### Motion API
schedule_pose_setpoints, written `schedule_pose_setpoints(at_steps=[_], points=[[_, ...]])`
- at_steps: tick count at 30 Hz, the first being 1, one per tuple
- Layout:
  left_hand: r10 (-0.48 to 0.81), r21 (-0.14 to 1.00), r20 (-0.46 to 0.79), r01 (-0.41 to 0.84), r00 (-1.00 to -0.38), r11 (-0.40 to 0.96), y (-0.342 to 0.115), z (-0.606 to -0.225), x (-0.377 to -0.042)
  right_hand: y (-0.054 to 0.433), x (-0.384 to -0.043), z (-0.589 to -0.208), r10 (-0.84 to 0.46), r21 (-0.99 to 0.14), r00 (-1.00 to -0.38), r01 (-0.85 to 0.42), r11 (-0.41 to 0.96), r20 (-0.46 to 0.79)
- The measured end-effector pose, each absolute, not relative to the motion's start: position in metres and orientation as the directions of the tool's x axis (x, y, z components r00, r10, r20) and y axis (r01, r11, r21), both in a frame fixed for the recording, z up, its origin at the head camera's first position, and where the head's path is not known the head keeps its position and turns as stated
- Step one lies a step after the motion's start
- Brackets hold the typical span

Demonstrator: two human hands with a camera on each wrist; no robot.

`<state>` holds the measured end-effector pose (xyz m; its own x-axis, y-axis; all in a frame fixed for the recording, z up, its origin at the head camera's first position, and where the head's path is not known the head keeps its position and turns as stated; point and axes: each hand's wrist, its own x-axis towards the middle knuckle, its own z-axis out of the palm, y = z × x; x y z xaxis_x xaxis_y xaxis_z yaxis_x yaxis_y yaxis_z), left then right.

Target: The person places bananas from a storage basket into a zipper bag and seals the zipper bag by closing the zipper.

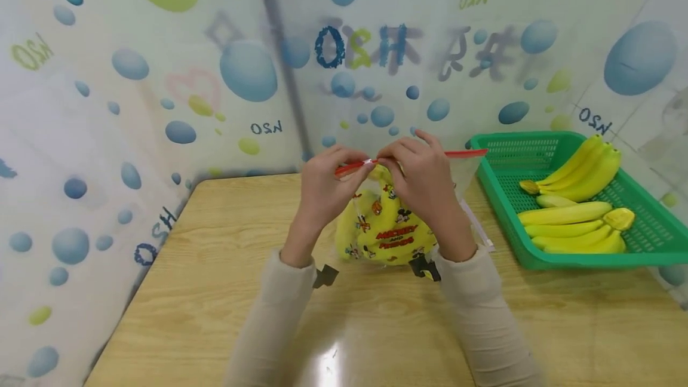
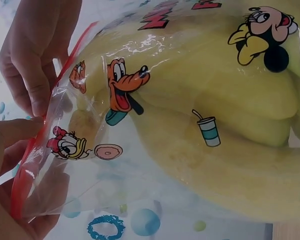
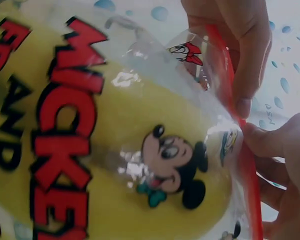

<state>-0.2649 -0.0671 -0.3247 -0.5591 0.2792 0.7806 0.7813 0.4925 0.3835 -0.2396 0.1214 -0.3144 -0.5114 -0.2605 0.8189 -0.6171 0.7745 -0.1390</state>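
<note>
Backdrop (image 1: 177, 34) largest item: white sheet printed with blue and green bubbles and H2O lettering, along the far and left sides. Wooden table (image 1: 215, 255) in front of it, pale grain, a bright glare patch at the near side. Two light sleeves (image 1: 263, 321) reach in from the near edge, a dark tab (image 1: 325, 276) beside the left cuff. Green basket (image 1: 591, 260), slotted walls, on the right of the table. Clear bag (image 1: 395, 235) at table centre, left of the basket and beyond the cuffs: cartoon figures and red "Mickey and Friends" lettering on its film, yellow bananas (image 2: 230, 175) inside. Whether the bag's bottom bears on the tabletop cannot be told. Left hand (image 1: 329, 184) and right hand (image 1: 421, 178) meet at the bag's mouth — thumbs and fingers of both pinch its red strip, fingertips close together. In the basket, two banana bunches: the far bunch (image 1: 580, 169) has its stem end to the left, the near bunch (image 1: 575, 235) has its stem end to the right. Red strip (image 1: 464, 153) runs left to right along the bag's mouth, its right end sticking out past the right hand. Pale strip (image 1: 477, 224) on the table between bag and basket, partly hidden by the right arm. Smallest: a white spot (image 1: 368, 162) on the red strip at the left fingertips — slider or glare, cannot tell.
</note>
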Motion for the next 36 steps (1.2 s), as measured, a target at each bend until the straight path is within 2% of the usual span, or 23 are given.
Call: schedule_pose_setpoints(at_steps=[10, 20, 30, 36], points=[[0.286, 0.356, 0.773, 0.761, -0.566, 0.543, -0.077, -0.320, -0.265, 0.110, -0.242, -0.314, -0.195, -0.168, -0.514, -0.577, 0.799, 0.835], [0.311, 0.390, 0.744, 0.763, -0.591, 0.516, -0.085, -0.317, -0.265, 0.112, -0.242, -0.315, -0.203, -0.157, -0.499, -0.587, 0.794, 0.842], [0.336, 0.312, 0.788, 0.805, -0.516, 0.505, -0.080, -0.318, -0.264, 0.108, -0.241, -0.316, -0.233, -0.114, -0.457, -0.613, 0.781, 0.859], [0.344, 0.320, 0.759, 0.777, -0.553, 0.542, -0.085, -0.316, -0.263, 0.107, -0.243, -0.318, -0.212, -0.140, -0.462, -0.616, 0.775, 0.861]])
